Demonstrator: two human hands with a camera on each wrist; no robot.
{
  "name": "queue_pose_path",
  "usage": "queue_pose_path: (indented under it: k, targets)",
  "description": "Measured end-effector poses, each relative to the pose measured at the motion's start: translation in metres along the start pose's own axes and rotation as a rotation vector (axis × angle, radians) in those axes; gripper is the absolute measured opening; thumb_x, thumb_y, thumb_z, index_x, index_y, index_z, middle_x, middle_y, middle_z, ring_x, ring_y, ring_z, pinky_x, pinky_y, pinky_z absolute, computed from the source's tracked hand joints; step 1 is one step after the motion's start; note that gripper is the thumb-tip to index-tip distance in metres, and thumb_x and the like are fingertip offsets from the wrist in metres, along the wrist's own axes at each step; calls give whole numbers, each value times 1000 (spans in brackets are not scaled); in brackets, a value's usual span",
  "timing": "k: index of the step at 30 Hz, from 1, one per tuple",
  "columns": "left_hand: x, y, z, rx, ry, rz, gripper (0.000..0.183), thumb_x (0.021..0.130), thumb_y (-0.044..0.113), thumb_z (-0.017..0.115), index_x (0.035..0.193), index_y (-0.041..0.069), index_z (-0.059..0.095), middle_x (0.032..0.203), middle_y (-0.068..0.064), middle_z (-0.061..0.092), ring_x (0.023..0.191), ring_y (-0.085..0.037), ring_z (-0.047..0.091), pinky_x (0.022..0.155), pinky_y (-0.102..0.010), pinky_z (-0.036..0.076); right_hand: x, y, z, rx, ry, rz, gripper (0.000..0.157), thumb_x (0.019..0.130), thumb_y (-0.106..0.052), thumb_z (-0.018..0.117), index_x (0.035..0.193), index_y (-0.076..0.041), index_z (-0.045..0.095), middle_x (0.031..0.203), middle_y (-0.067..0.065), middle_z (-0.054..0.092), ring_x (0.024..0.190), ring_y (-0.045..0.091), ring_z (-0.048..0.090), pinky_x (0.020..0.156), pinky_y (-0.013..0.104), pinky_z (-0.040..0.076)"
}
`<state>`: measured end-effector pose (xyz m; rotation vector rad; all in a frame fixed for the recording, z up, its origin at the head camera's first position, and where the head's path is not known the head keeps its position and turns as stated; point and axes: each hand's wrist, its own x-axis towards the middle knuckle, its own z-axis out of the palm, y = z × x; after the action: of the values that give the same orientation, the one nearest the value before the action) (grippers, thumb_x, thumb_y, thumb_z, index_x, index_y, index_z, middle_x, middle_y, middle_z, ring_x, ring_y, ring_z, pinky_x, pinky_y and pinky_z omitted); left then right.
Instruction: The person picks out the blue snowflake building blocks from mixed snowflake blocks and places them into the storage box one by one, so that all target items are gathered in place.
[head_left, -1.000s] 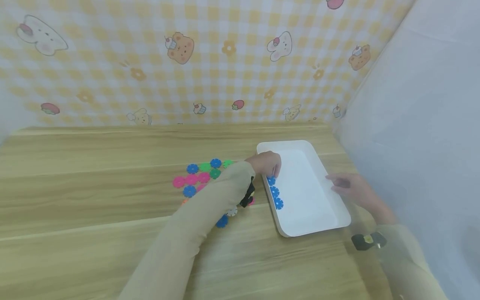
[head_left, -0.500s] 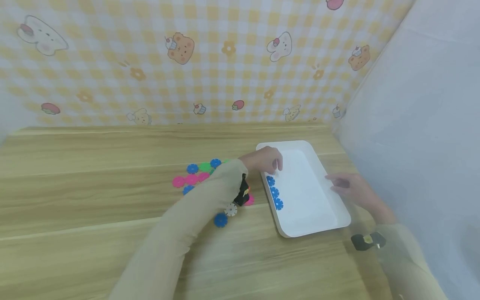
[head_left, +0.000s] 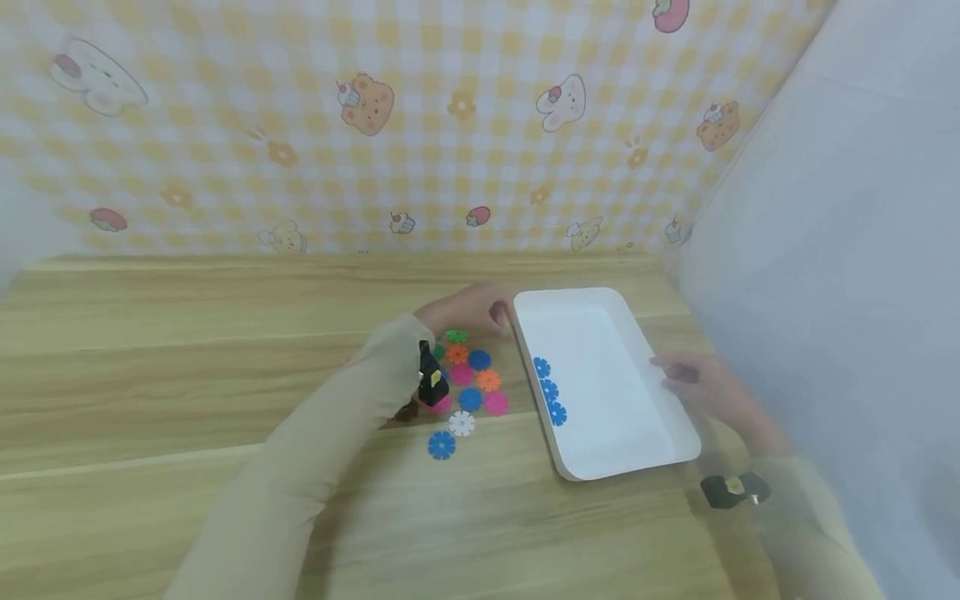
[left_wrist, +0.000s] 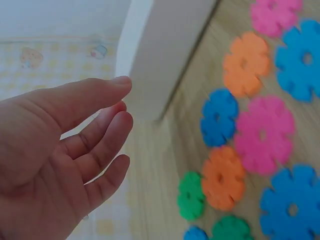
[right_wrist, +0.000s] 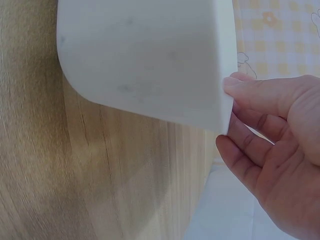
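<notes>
1. Flower discs (head_left: 471, 400), loose: scattered on the table (head_left: 187, 375) left of the tray, in blue, pink, orange, green and white. Nearest the wearer is a blue disc (head_left: 442, 445), with a white disc (head_left: 462, 423) just behind it. The left sleeve (head_left: 330, 417) covers part of the group; count uncertain.

2. Tray (head_left: 611, 383): white, shallow, flat on the table. Inside, along its left wall, three blue discs (head_left: 550, 390) show in a row, close-set; touching or overlapping, cannot tell.

3. Right hand (head_left: 705, 385): at the tray's right side. Right wrist view shows thumb and fingers pinching the rim between them.

4. Left hand (head_left: 471, 308): outside the tray, just beside its far left corner, beyond the loose discs. Left wrist view: thumb and fingers bent, a slight gap between tips, nothing held. Contact with the wall not resolved.

5. Change: half a second ago the left hand was over the tray interior; now it is out on the disc side. The row in the tray looks unaltered, and orange and pink discs hidden by the sleeve now show. Judgement: left hand free between handlings, tray steadied by the right.

6. Far: checked cloth (head_left: 450, 167) behind the table; white sheet (head_left: 847, 250) at right.
</notes>
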<state>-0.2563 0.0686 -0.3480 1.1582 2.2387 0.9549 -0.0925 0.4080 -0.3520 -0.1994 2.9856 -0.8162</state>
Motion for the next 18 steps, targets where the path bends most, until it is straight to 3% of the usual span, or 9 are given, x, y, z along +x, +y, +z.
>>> queue_pose_path:
  k: [8,12,18]
  targets:
    - [-16,-20,4,46,-101,-140,27,78,3,69,104,3,63,89,-7,58,79,-16,50,68,-25,45,0,4,1,4,2,-1,31,83,-1,62,114,3,60,97,18,65,86,31,61,73,31,50]
    - [-17,-23,7,37,-141,-159,27,76,3,72,102,4,63,83,-5,56,74,-16,49,65,-24,44,0,5,1,5,-1,0,31,83,-1,62,114,4,59,98,19,65,86,31,61,73,26,49]
    - [-16,-23,9,51,-144,-182,27,76,2,72,101,4,63,83,-5,55,74,-16,47,65,-24,42,0,4,0,8,4,-8,31,83,0,61,114,4,59,99,20,64,87,33,61,73,27,49]
